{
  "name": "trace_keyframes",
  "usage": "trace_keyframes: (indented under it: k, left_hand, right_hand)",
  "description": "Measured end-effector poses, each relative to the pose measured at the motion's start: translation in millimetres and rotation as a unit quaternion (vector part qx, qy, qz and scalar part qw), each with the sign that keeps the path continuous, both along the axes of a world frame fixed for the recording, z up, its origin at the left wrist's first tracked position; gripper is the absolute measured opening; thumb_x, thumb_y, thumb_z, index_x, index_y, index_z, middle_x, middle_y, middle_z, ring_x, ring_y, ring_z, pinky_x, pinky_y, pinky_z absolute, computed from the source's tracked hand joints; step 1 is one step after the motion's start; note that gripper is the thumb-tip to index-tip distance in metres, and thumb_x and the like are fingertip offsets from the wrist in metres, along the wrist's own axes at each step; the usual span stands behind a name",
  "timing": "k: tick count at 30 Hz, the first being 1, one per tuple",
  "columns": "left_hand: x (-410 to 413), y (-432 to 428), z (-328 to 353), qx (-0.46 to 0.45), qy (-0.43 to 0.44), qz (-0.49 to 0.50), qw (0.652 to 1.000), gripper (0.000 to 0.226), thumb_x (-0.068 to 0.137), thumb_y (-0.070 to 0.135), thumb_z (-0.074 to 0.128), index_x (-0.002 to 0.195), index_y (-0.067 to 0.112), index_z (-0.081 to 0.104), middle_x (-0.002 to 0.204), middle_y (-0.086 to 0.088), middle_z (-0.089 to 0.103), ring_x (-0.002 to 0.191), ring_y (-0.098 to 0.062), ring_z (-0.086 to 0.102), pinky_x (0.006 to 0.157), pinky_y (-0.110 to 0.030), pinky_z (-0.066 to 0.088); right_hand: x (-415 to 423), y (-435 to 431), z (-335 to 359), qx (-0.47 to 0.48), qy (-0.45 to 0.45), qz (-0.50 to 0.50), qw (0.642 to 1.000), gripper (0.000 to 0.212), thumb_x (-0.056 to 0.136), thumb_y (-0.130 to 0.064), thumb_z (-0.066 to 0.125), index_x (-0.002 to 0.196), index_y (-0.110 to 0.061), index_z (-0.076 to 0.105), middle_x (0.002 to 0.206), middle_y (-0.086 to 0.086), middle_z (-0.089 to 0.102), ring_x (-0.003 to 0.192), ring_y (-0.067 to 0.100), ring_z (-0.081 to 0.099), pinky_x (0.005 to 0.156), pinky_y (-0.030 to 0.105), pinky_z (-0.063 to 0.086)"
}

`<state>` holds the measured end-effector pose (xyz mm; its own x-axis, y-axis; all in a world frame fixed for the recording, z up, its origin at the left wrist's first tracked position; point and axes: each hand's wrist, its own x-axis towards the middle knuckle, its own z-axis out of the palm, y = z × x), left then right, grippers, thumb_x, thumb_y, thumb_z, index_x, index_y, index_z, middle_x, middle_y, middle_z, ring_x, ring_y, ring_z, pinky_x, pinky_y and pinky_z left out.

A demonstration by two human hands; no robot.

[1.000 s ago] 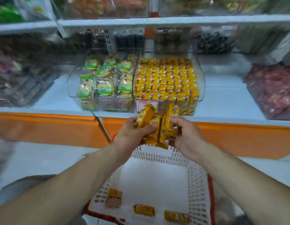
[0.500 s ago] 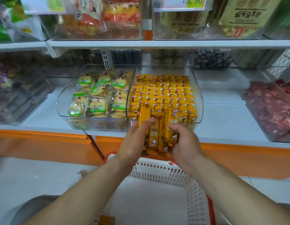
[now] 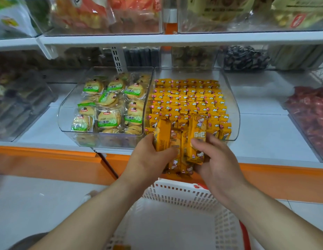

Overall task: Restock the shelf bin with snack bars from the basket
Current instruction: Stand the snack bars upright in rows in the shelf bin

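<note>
Left hand (image 3: 149, 157): gripped the left side of a bundle of snack bars (image 3: 182, 141), with the thumb laid across the front of the outermost bar
Right hand (image 3: 216, 159): clasped the right side of the same bundle, with the thumb pressed on a bar printed with a cartoon figure
Bundle: stood upright between both palms, just in front of the low front lip of the shelf bin (image 3: 232, 105), with tops overlapping its front row and lower ends above the far rim of the basket (image 3: 184, 193)
Shelf bin: clear plastic with curved side walls, sat on the white shelf (image 3: 265, 141), packed in neat rows with matching yellow bars (image 3: 187, 98)
Basket: white lattice plastic with red trim, lay below the hands, before the orange shelf front (image 3: 48, 159)
Neighbouring bin (image 3: 66, 121): stood right against the left wall of the shelf bin, held round biscuits (image 3: 108, 118) in green-labelled wrappers
Far right: showed another clear bin (image 3: 297, 130) of red-wrapped sweets (image 3: 316, 112), well apart from the yellow bars
Upper shelf (image 3: 175, 39): carried clear boxes (image 3: 247, 27) of bagged snacks, blurred
</note>
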<state>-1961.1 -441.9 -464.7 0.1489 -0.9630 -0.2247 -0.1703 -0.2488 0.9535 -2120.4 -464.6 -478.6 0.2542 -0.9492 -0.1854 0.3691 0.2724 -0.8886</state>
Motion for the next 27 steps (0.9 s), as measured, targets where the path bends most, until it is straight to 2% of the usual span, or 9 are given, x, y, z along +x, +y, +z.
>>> trace_keyframes:
  k: [5,10,13,17,19,20,21,24,27]
  left_hand:
    - [-3.3,2.6,3.3,-0.006,0.036,-0.008,0.999,0.043,0.078,0.030,0.087,0.117,0.024,0.069,0.100,0.002,0.080,0.093,-0.020,0.077,0.088,-0.050,0.061]
    - [-1.0,3.8,1.8,-0.031,0.007,0.037,0.999,0.048,0.075,0.021,0.089,0.117,0.027,0.067,0.098,0.007,0.080,0.091,-0.014,0.077,0.085,-0.046,0.062]
    - [1.4,1.4,5.0,-0.036,-0.007,0.046,0.998,0.042,0.077,0.018,0.088,0.110,0.033,0.066,0.095,0.011,0.079,0.087,-0.009,0.077,0.081,-0.043,0.064]
    - [3.1,-4.6,11.7,-0.027,-0.024,0.044,0.998,0.042,0.076,0.020,0.088,0.112,0.030,0.067,0.096,0.010,0.079,0.090,-0.013,0.077,0.084,-0.046,0.062]
    - [3.0,-7.0,13.5,-0.018,-0.027,0.041,0.999,0.043,0.077,0.020,0.088,0.114,0.029,0.067,0.099,0.009,0.079,0.092,-0.014,0.076,0.086,-0.047,0.062]
    - [2.5,-7.6,14.1,-0.017,-0.030,0.037,0.999,0.042,0.077,0.020,0.087,0.113,0.028,0.068,0.098,0.009,0.079,0.091,-0.013,0.076,0.085,-0.045,0.062]
    - [1.7,-8.2,14.8,-0.018,-0.030,0.033,0.999,0.040,0.078,0.020,0.087,0.112,0.028,0.068,0.097,0.010,0.079,0.090,-0.011,0.076,0.084,-0.043,0.062]
    - [-2.9,-10.6,17.5,-0.028,-0.030,0.023,0.999,0.040,0.079,0.020,0.086,0.114,0.028,0.069,0.098,0.011,0.079,0.090,-0.008,0.075,0.083,-0.038,0.062]
    - [-7.6,-12.7,17.8,-0.033,-0.020,0.020,0.999,0.042,0.080,0.020,0.086,0.117,0.029,0.068,0.101,0.011,0.078,0.094,-0.009,0.074,0.085,-0.040,0.062]
  right_hand:
    - [1.0,8.8,5.3,-0.008,0.003,0.011,1.000,0.030,0.096,-0.014,0.057,0.125,-0.019,0.066,0.120,0.006,0.072,0.113,0.027,0.068,0.092,0.055,0.055]
    - [-0.9,10.0,1.5,0.005,0.048,-0.007,0.999,0.027,0.093,-0.016,0.064,0.120,-0.020,0.068,0.113,0.001,0.074,0.107,0.022,0.070,0.089,0.053,0.057]
    - [-5.5,5.8,1.7,-0.002,0.084,-0.011,0.996,0.029,0.090,-0.015,0.069,0.118,-0.021,0.067,0.107,-0.003,0.076,0.105,0.020,0.071,0.088,0.045,0.056]
    - [-22.9,-6.7,11.4,-0.065,0.143,-0.050,0.986,0.059,0.084,-0.011,0.077,0.134,-0.026,0.051,0.104,-0.002,0.077,0.102,0.025,0.071,0.083,0.037,0.055]
    - [-39.1,-13.3,20.8,-0.118,0.192,-0.071,0.972,0.077,0.079,-0.013,0.082,0.137,-0.044,0.042,0.105,0.000,0.074,0.093,0.026,0.073,0.080,0.035,0.057]
    - [-47.6,-16.5,26.2,-0.140,0.217,-0.086,0.962,0.078,0.078,-0.015,0.084,0.132,-0.052,0.042,0.106,0.000,0.072,0.087,0.025,0.073,0.078,0.036,0.057]
    - [-55.6,-19.9,31.6,-0.161,0.236,-0.104,0.953,0.072,0.079,-0.017,0.084,0.125,-0.056,0.045,0.104,-0.001,0.071,0.081,0.023,0.074,0.075,0.036,0.056]
    - [-71.3,-33.3,42.2,-0.203,0.277,-0.157,0.926,0.043,0.085,-0.021,0.078,0.106,-0.048,0.051,0.095,-0.002,0.072,0.075,0.017,0.072,0.065,0.031,0.052]
    - [-76.4,-52.2,47.0,-0.259,0.371,-0.162,0.877,0.044,0.083,-0.019,0.078,0.094,-0.045,0.044,0.096,0.003,0.070,0.079,0.016,0.067,0.067,0.028,0.050]
